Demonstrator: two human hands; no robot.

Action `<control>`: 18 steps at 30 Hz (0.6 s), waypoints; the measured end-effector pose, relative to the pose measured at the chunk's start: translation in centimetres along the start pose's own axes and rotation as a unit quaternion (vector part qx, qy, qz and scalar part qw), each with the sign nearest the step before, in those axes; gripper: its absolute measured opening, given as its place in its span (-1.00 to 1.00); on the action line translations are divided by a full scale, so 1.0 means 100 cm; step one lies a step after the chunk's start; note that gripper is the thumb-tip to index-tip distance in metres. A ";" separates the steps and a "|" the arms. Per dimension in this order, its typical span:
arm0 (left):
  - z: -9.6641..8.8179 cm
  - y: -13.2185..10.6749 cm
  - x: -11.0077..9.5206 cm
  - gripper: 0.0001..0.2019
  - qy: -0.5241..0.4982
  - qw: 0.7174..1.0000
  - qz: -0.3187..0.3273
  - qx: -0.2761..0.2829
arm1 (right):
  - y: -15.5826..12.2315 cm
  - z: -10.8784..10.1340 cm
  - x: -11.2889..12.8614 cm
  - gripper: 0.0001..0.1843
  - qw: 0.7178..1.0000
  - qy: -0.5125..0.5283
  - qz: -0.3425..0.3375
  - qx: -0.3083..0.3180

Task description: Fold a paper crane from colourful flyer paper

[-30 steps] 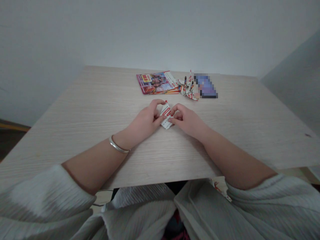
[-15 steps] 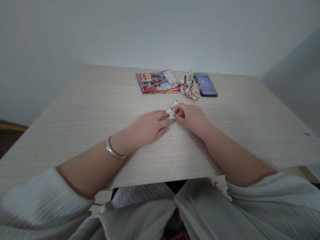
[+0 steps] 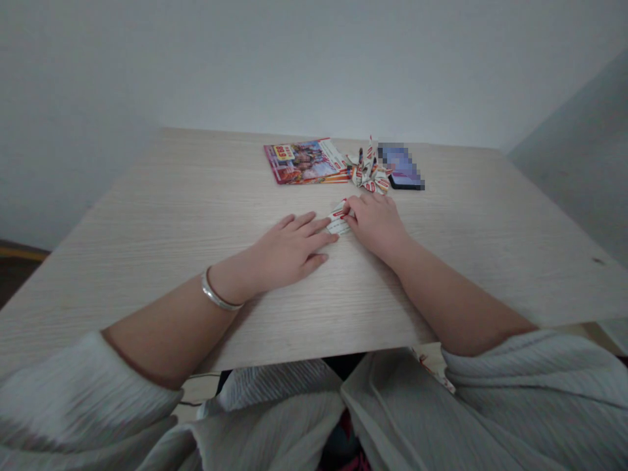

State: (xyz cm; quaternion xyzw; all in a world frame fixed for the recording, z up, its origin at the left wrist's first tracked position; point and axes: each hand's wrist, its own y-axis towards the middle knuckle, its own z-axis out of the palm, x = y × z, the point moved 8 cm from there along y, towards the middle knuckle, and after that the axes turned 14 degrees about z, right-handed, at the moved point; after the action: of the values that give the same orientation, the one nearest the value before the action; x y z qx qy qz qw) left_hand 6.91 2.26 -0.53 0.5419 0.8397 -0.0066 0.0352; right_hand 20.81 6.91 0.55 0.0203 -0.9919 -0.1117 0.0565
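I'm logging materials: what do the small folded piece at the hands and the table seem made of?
Folded piece: thin printed paper, going by its creases and red print. Table: pale wood or laminate, matte, with fine straight grain lines.

flyer (image 3: 307,160): red marks on yellow tag (image 3: 284,152), perhaps numerals, illegible | folded paper (image 3: 338,224): red print, illegible

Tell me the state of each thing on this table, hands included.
paper: folded small, flat on table, under both hands' fingertips.
left hand: open, flat, fingertips on paper.
right hand: fingers bent onto paper; pinch unclear.
flyer: unfolded, lying flat.
origami: folded, standing beside flyer.
phone: lying flat.
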 end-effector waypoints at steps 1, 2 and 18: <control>0.000 0.000 0.000 -0.52 -0.002 1.000 -0.002 0.001 | 0.002 0.001 -0.002 -0.78 1.000 0.001 0.001 -0.005; 0.000 0.000 0.000 -0.52 -0.004 1.000 -0.003 0.001 | 0.004 0.002 -0.005 -0.77 1.000 0.006 0.006 -0.009; -0.003 -0.001 0.005 -0.57 -0.036 0.996 0.072 -0.047 | -0.011 0.026 0.022 -0.35 0.987 0.055 -0.055 0.138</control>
State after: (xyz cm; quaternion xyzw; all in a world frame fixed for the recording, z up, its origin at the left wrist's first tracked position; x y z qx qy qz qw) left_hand 6.59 2.70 -0.23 0.5977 0.7963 0.0161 0.0916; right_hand 18.40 6.28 -1.94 0.0883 -0.9906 0.0250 0.1014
